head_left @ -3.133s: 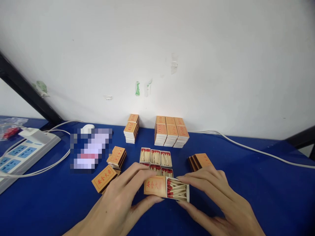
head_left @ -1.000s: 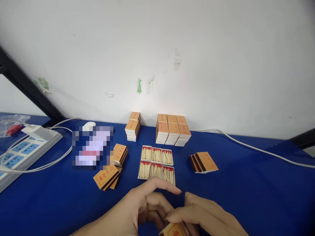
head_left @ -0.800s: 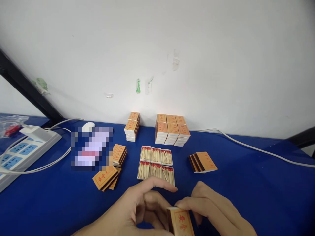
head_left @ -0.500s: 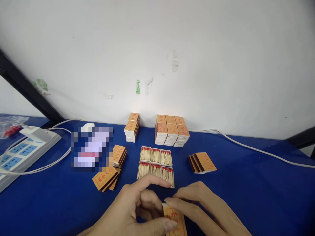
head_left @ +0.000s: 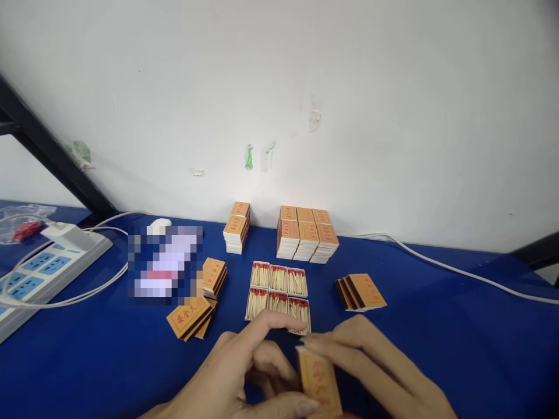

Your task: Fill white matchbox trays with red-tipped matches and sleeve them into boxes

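Note:
Near the bottom edge of the head view is an orange matchbox (head_left: 321,381) with red lettering, tilted slightly. My left hand (head_left: 236,378) grips its left side, the thumb lying across the lower face and the index finger stretched out above. Fingers of my right hand (head_left: 375,361) press on its upper right side, and their tips are a little blurred. A pale end shows at the top of the box. Just beyond my hands, red-tipped matches (head_left: 298,282) fill several open trays set in two rows of three.
Closed matchboxes are stacked at the back in a large block (head_left: 305,233) and a smaller stack (head_left: 236,228). Loose piles lie left (head_left: 187,317) and right (head_left: 364,291). Farther left are a blurred-out phone (head_left: 168,262), a white power strip (head_left: 48,267) and cables; a wall stands behind.
The held matchbox has shifted slightly right and up and is more tilted. My right hand has moved a little with it. The whole view has shifted slightly.

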Demonstrator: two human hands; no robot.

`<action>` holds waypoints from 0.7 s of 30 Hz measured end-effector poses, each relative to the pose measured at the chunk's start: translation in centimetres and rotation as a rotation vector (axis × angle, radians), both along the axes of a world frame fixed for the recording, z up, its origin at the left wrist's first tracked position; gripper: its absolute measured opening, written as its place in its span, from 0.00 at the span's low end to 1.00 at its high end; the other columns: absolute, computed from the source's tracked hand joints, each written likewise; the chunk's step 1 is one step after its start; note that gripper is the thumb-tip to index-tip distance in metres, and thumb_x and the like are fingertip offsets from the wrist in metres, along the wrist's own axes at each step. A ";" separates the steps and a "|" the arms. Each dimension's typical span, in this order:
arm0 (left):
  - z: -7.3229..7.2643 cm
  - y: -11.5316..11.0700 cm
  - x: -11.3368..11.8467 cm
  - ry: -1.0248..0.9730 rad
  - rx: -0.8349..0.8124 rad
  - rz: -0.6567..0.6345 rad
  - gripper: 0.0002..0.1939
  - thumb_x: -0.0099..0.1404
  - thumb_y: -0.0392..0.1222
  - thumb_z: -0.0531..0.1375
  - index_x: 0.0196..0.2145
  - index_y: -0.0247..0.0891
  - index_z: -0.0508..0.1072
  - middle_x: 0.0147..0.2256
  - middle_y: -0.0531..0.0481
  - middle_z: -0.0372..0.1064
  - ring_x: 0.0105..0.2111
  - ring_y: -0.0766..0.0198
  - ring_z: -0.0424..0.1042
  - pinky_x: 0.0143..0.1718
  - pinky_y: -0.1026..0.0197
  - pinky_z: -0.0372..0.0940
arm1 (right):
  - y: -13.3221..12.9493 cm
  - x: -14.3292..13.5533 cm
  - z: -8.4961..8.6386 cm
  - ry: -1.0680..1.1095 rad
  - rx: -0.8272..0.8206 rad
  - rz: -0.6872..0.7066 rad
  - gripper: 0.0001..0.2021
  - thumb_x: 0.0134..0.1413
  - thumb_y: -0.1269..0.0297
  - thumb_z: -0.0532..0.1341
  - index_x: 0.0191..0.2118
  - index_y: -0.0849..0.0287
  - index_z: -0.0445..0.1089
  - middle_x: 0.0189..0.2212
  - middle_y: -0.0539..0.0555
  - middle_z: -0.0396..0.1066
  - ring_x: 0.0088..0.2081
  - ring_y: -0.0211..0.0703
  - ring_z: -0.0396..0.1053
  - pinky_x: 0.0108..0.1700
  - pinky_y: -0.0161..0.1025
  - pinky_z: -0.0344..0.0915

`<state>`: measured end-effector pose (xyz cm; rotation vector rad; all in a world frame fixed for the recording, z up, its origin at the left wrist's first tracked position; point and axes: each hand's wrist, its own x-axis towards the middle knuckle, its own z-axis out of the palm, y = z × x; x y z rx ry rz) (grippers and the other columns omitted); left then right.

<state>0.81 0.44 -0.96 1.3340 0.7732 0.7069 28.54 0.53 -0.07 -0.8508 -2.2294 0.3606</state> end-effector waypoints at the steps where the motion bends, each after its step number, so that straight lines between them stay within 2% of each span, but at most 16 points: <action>1: -0.1 0.0 0.0 -0.002 0.007 -0.002 0.34 0.74 0.55 0.77 0.69 0.47 0.71 0.38 0.50 0.86 0.32 0.58 0.88 0.37 0.63 0.79 | 0.5 0.6 0.5 -0.025 0.015 -0.031 0.25 0.71 0.52 0.76 0.68 0.50 0.79 0.51 0.55 0.86 0.47 0.46 0.87 0.52 0.33 0.84; 4: -0.3 0.1 -0.1 0.015 0.047 0.015 0.34 0.76 0.55 0.76 0.70 0.46 0.70 0.39 0.49 0.87 0.31 0.58 0.88 0.37 0.61 0.81 | 2.5 3.2 1.6 0.041 0.010 -0.324 0.23 0.69 0.46 0.76 0.65 0.44 0.82 0.54 0.56 0.85 0.49 0.53 0.86 0.53 0.45 0.85; 6: -0.2 0.1 -0.1 0.032 0.087 0.009 0.34 0.75 0.53 0.76 0.71 0.46 0.70 0.38 0.49 0.87 0.30 0.60 0.86 0.37 0.61 0.81 | 4.1 5.4 1.9 0.055 -0.064 -0.437 0.26 0.65 0.40 0.77 0.63 0.42 0.83 0.55 0.55 0.85 0.52 0.57 0.85 0.55 0.51 0.85; 9: -0.2 0.1 -0.1 0.062 0.129 -0.010 0.34 0.74 0.53 0.77 0.71 0.47 0.71 0.36 0.51 0.86 0.31 0.60 0.85 0.38 0.62 0.80 | 5.9 8.3 1.9 0.060 -0.209 -0.458 0.29 0.60 0.34 0.77 0.61 0.40 0.85 0.58 0.54 0.85 0.59 0.64 0.83 0.64 0.62 0.80; 12: -0.2 -0.1 0.0 0.044 0.145 -0.029 0.35 0.74 0.52 0.77 0.72 0.47 0.71 0.35 0.52 0.86 0.32 0.61 0.84 0.39 0.63 0.80 | 6.7 10.0 1.8 0.010 -0.413 -0.433 0.30 0.58 0.36 0.79 0.62 0.39 0.85 0.62 0.53 0.85 0.64 0.68 0.82 0.67 0.63 0.80; 15: -0.3 -0.2 0.0 0.027 0.132 -0.040 0.35 0.74 0.53 0.77 0.72 0.47 0.70 0.35 0.52 0.85 0.32 0.61 0.84 0.40 0.62 0.80 | 6.9 10.3 1.7 0.001 -0.490 -0.422 0.30 0.57 0.37 0.80 0.61 0.41 0.86 0.64 0.54 0.85 0.66 0.69 0.81 0.68 0.61 0.80; 21: -0.5 -0.1 0.1 0.047 0.109 -0.050 0.37 0.73 0.56 0.77 0.72 0.46 0.70 0.34 0.52 0.84 0.31 0.61 0.82 0.39 0.62 0.78 | 7.1 9.5 1.6 -0.002 -0.526 -0.357 0.30 0.59 0.39 0.80 0.63 0.42 0.86 0.65 0.55 0.84 0.65 0.67 0.83 0.67 0.60 0.81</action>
